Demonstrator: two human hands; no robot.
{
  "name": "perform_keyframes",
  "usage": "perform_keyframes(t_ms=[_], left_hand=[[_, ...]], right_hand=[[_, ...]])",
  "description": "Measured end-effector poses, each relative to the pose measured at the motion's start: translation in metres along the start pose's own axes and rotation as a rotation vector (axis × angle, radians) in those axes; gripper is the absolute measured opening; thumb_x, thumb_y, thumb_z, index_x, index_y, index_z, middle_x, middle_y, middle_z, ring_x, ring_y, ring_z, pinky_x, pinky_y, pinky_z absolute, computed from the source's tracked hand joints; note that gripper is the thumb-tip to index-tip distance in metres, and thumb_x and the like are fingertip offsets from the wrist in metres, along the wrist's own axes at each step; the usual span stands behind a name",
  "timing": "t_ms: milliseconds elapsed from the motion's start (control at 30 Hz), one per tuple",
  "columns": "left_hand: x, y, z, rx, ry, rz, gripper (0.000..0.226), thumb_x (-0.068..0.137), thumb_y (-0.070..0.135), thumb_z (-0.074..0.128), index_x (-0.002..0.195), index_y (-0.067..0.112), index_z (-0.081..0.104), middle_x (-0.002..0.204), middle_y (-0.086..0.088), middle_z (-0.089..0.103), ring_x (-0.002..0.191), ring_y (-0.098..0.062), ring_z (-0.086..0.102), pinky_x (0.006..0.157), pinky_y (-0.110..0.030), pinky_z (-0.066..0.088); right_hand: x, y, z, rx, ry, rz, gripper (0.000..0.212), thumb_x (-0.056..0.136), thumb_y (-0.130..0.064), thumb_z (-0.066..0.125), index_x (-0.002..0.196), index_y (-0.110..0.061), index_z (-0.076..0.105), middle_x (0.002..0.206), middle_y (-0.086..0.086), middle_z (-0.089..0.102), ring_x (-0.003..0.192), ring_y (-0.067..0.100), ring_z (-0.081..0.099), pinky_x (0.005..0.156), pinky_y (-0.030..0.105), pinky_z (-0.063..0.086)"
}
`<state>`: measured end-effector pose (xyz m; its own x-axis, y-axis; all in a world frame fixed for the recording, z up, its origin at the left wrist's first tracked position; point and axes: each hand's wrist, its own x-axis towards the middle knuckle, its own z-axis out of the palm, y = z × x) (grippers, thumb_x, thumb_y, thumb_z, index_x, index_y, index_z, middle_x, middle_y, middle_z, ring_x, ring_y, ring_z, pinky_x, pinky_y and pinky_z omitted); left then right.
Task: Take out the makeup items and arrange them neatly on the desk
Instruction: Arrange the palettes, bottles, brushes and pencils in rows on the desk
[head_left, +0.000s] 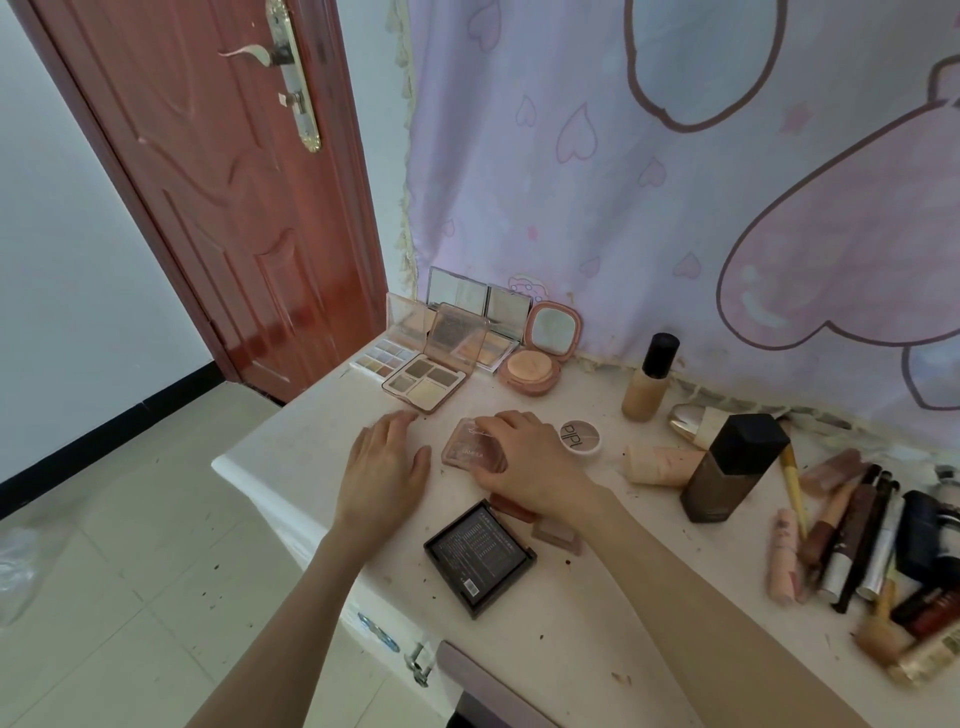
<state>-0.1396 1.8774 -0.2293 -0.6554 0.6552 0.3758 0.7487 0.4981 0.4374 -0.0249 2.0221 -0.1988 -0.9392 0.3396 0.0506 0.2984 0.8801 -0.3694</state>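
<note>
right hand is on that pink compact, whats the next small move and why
Probably lift the pink compact with the right hand and set it beside the open palettes at the back left; it is still closed mid-desk, with the left hand open beside it.

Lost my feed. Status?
Right hand grips pink compact on desk. Left hand open, flat beside it. Black palette near wrist.

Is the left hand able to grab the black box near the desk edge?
Probably yes. The left hand is open and holds nothing, and the black box lies flat just beside that forearm with nothing on top.
</note>
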Motion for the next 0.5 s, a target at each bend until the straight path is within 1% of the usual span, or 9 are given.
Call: perform_keyframes(t_ms=[33,100,167,200,233,300,367,433,500], left_hand=[[-0.001,0.002,-0.002,-0.062,-0.002,0.016,0.038,0.091,0.016,0.053,0.129,0.009,0.047,0.128,-0.008,0.054,0.119,-0.024,0.048,0.105,-0.033,0.032],[-0.002,0.011,-0.011,-0.413,-0.026,-0.047,0.03,0.093,0.013,0.051,0.122,0.018,0.053,0.119,0.001,0.06,0.112,-0.013,0.055,0.099,-0.025,0.041],[-0.003,0.022,-0.016,-0.724,-0.049,-0.09,0.028,0.092,0.012,0.054,0.115,0.028,0.055,0.111,0.01,0.063,0.102,-0.003,0.06,0.087,-0.015,0.046],[-0.004,0.027,-0.017,-0.78,-0.071,-0.097,0.03,0.09,0.015,0.057,0.115,0.031,0.055,0.11,0.012,0.063,0.1,0.0,0.06,0.083,-0.013,0.047],[-0.005,0.031,-0.016,-0.819,-0.106,-0.098,0.032,0.088,0.019,0.059,0.118,0.03,0.054,0.112,0.011,0.062,0.1,0.001,0.06,0.082,-0.011,0.046],[-0.005,0.036,-0.017,-0.858,-0.178,-0.095,0.043,0.083,0.028,0.061,0.124,0.025,0.053,0.12,0.009,0.06,0.107,0.0,0.057,0.085,-0.013,0.046],[-0.005,0.034,-0.018,-0.869,-0.244,-0.089,0.05,0.08,0.032,0.062,0.128,0.024,0.052,0.125,0.01,0.058,0.112,-0.003,0.055,0.09,-0.017,0.046],[-0.006,0.033,-0.021,-0.879,-0.313,-0.081,0.051,0.08,0.033,0.062,0.129,0.028,0.05,0.125,0.012,0.058,0.107,-0.007,0.059,0.088,-0.019,0.048],[-0.008,0.033,-0.022,-0.907,-0.345,-0.09,0.05,0.079,0.03,0.063,0.128,0.027,0.051,0.123,0.011,0.06,0.103,-0.008,0.062,0.084,-0.017,0.048]], right_hand=[[-0.001,0.001,0.0,0.062,0.037,0.01,0.058,0.086,-0.038,0.056,0.138,-0.019,0.038,0.136,0.005,0.044,0.123,0.023,0.037,0.103,0.037,0.032],[-0.005,0.002,-0.001,0.294,0.128,0.043,0.058,0.084,-0.034,0.06,0.136,-0.02,0.041,0.13,0.004,0.048,0.119,0.019,0.041,0.101,0.031,0.034],[-0.011,0.004,-0.003,0.556,0.207,0.087,0.054,0.082,-0.033,0.064,0.132,-0.024,0.046,0.119,-0.004,0.055,0.111,0.009,0.049,0.09,0.017,0.039],[-0.014,0.003,-0.003,0.645,0.229,0.1,0.053,0.081,-0.034,0.065,0.13,-0.027,0.048,0.114,-0.01,0.056,0.106,0.002,0.052,0.083,0.009,0.039],[-0.017,0.003,-0.004,0.696,0.241,0.099,0.052,0.08,-0.034,0.066,0.129,-0.029,0.049,0.111,-0.014,0.056,0.103,-0.003,0.053,0.079,0.006,0.041],[-0.023,0.004,-0.004,0.728,0.239,0.071,0.052,0.08,-0.034,0.067,0.129,-0.03,0.049,0.112,-0.014,0.057,0.103,-0.004,0.053,0.081,0.007,0.042],[-0.029,0.005,-0.001,0.678,0.254,0.037,0.053,0.079,-0.035,0.067,0.13,-0.031,0.049,0.117,-0.013,0.055,0.106,-0.002,0.05,0.086,0.009,0.041],[-0.034,0.004,0.002,0.609,0.294,-0.003,0.055,0.078,-0.036,0.066,0.13,-0.03,0.049,0.116,-0.017,0.052,0.106,-0.004,0.046,0.089,0.004,0.035],[-0.036,0.002,0.005,0.623,0.311,-0.006,0.055,0.078,-0.031,0.067,0.13,-0.027,0.05,0.114,-0.016,0.052,0.105,-0.005,0.047,0.087,0.0,0.033]])
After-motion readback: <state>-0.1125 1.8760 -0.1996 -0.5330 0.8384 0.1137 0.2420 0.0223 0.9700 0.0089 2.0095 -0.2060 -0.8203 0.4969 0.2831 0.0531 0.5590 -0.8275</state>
